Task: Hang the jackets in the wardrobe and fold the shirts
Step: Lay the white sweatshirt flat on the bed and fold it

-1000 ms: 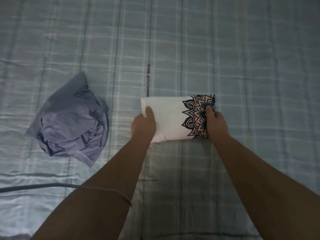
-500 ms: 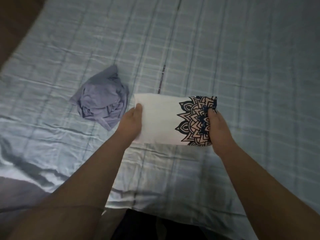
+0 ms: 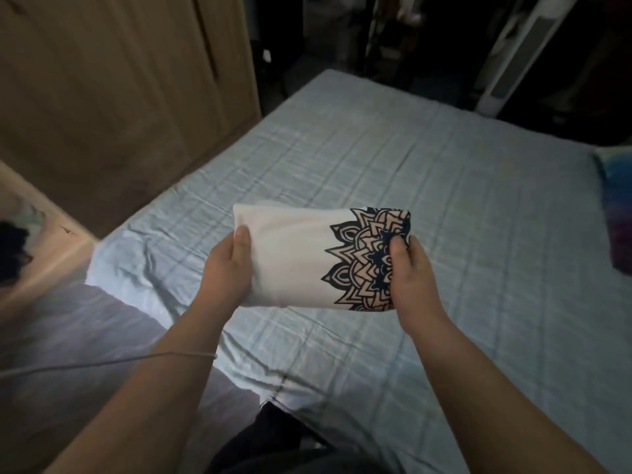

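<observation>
Holding the folded white shirt (image 3: 294, 258) by both short ends, the two hands present it over the bed (image 3: 444, 186). I log the shirt as a compact rectangle, long side running left to right, with a dark mandala print (image 3: 366, 261) covering its right end.

Left hand (image 3: 225, 271): the thumb lies on top of the plain left end. The other fingers pass under the fabric and are hidden. The grip is clamped on the shirt.

Right hand (image 3: 412, 271): the thumb presses on the print, with the fingers hidden beneath. This grip is also clamped on the shirt.

I cannot tell whether the shirt's underside touches the sheet.

A thin cable (image 3: 102, 362) crosses the left forearm. The bed carries a pale blue checked sheet. A brown wardrobe (image 3: 119, 97) stands beyond the bed's left side. A multicoloured cloth (image 3: 615, 213) lies on the bed at the right edge of the view. A tall white appliance (image 3: 513, 56) stands in the dark area past the far end.
</observation>
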The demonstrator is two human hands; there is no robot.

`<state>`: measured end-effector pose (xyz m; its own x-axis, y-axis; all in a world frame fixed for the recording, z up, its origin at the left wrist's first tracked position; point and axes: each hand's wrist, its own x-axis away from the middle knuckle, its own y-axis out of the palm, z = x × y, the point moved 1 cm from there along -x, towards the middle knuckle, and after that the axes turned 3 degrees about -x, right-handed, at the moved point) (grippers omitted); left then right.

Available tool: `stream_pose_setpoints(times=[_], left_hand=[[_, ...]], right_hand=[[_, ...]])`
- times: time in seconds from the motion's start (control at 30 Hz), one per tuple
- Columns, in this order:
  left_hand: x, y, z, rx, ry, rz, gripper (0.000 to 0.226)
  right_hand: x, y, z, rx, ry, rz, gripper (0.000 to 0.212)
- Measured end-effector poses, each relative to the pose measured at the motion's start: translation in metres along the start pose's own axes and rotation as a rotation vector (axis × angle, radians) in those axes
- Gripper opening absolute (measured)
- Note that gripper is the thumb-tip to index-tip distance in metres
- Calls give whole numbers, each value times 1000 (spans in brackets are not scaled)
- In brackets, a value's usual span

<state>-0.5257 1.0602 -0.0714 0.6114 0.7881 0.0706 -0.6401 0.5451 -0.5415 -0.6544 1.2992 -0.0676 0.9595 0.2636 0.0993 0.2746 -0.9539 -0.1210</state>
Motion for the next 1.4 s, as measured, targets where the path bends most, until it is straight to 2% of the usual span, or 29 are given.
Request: stream_pose_setpoints(times=[0.23, 0.37, 0.47, 0.57, 0.73, 0.83, 0.93, 1.1, 1.23, 1.4], left_hand=[[11, -120, -15, 57, 19, 194, 45], [10, -181, -41, 148, -11, 307, 39], [10, -251, -68, 211, -6, 428, 39], [9, -334, -113, 232, -23, 506, 57], [1, -477, -189, 251, -47, 680, 40], [-11, -545, -220, 260, -55, 815, 37], [-32, -595, -245, 286, -76, 907, 34], [-84, -656, -288, 273, -121, 1001, 43], [-144, -699, -325, 225, -166, 1016, 38], [-240, -758, -358, 180, -200, 1064, 26]], right_hand=[[30, 88, -63, 66, -199, -180, 35], [39, 161, -87, 107, -261, -308, 39], [53, 243, -105, 136, -296, -414, 39], [80, 344, -122, 134, -347, -538, 40], [138, 514, -149, 77, -391, -693, 31], [161, 598, -166, 54, -389, -751, 29], [174, 669, -178, 37, -399, -784, 30], [168, 775, -185, 37, -390, -826, 41], [152, 864, -188, 17, -406, -863, 23], [114, 990, -198, -7, -368, -942, 24]])
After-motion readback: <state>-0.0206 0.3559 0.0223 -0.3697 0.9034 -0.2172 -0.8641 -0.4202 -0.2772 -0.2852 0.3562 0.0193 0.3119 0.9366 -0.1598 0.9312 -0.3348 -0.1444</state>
